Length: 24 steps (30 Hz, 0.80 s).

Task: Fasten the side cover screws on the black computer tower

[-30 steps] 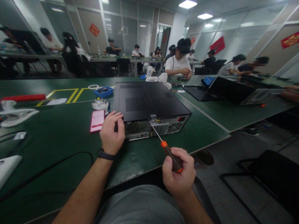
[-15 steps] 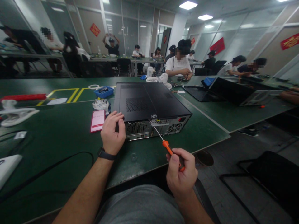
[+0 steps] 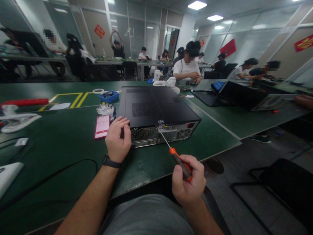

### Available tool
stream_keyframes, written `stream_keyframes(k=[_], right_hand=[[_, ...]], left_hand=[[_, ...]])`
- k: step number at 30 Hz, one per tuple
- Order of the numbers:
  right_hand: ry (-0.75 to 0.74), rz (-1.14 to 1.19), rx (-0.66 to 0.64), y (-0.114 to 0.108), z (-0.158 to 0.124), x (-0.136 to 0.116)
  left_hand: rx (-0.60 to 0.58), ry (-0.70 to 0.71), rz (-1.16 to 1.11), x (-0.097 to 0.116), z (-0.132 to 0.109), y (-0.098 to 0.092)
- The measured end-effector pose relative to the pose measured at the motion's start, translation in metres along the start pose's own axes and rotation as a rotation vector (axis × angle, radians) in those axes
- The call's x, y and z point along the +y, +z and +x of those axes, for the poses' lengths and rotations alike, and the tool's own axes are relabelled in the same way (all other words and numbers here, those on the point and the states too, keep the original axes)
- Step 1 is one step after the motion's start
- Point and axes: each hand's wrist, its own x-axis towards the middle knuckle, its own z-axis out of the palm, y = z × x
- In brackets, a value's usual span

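Two hands are seen over a green table (image 3: 61,147). The left hand (image 3: 117,142) is laid on the near corner of the black computer case (image 3: 156,106), with its fingers loosely bent and nothing gripped. The right hand (image 3: 188,187) is closed tight around the orange and black screwdriver (image 3: 179,161). The thin metal tip is set against the back of the case, near the top edge. A pink card (image 3: 102,126) is seen just beside the left hand.
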Motion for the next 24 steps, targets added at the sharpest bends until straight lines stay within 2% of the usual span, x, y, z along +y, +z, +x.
stream_keyframes(k=[4, 10, 16, 24], right_hand=[[-0.049, -0.003, 0.029, 0.0010, 0.0013, -0.0004], [0.029, -0.079, 0.003, -0.0028, 0.0003, -0.0007], [-0.064, 0.018, 0.004, -0.0007, 0.0036, -0.0007], [0.079, -0.087, 0.007, -0.0023, -0.0029, -0.0005]], left_hand=[[0.000, -0.001, -0.002, 0.0003, 0.0002, -0.0001], [0.005, 0.009, -0.011, -0.0002, -0.0001, 0.0001], [0.002, 0.008, -0.006, -0.0007, -0.0005, -0.0001], [-0.015, -0.019, 0.029, -0.0003, -0.0008, 0.0000]])
